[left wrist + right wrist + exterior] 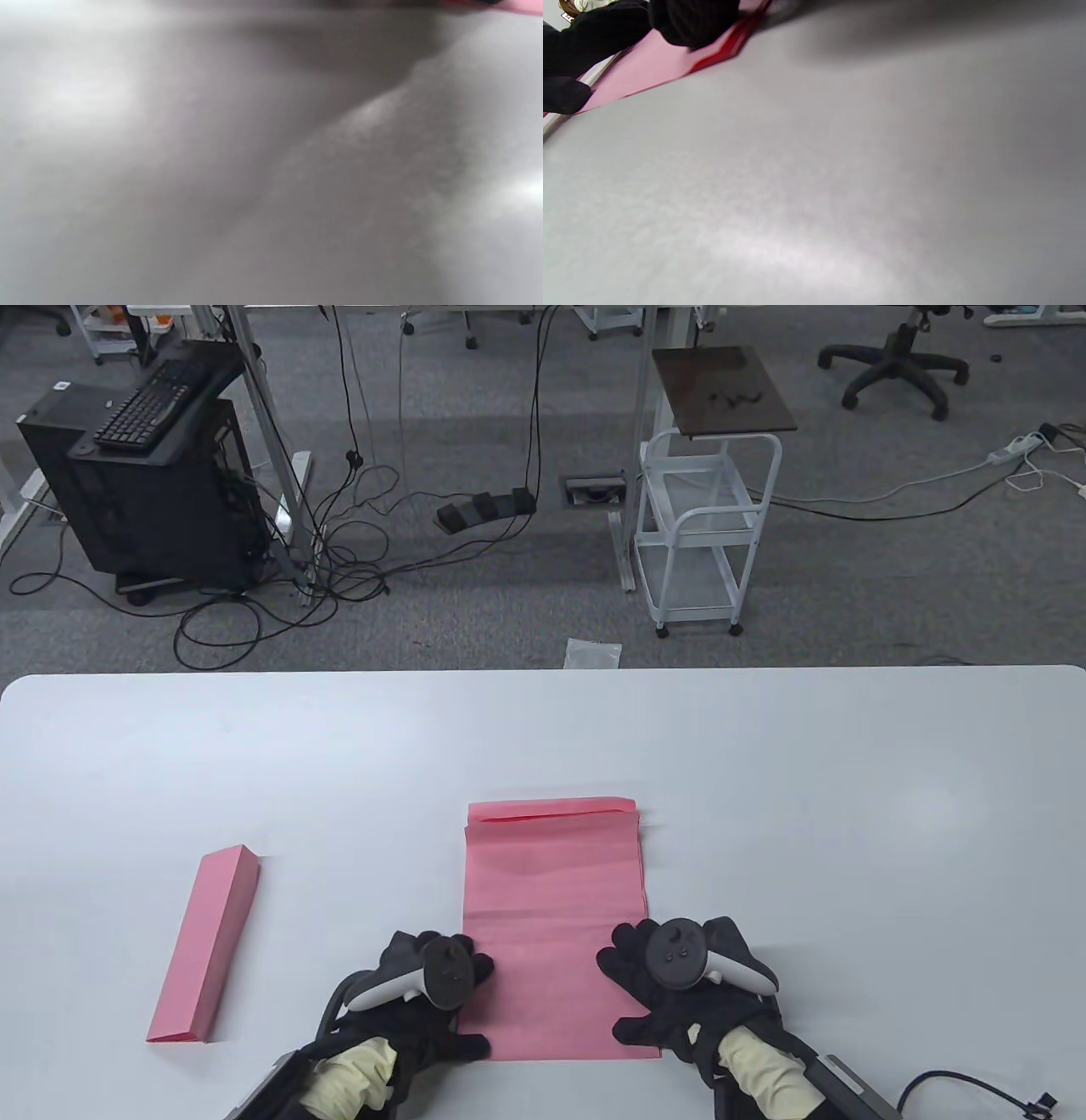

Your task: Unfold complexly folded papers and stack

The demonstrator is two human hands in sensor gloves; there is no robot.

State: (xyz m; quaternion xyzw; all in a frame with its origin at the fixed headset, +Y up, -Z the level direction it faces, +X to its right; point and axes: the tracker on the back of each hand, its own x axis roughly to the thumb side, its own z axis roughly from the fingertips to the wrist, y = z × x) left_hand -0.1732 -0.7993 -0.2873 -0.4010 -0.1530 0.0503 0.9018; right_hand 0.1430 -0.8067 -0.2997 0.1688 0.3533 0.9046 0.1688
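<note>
Presently the left hand (433,984) and right hand (679,984) rest with fingers laid on the near corners of a partly unfolded pink sheet (551,916) at the table's (848,814) near edge, clasping nothing. Judged under halfway: its far flap stays folded, and a folded pink strip (208,946) lies untouched toward the near-left corner; no stack exists.

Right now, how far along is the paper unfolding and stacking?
Partly done. The middle pink paper lies mostly open, with a fold at its far end; the left hand and right hand rest on its near corners. The folded strip lies untouched, so nothing looks stacked.
</note>
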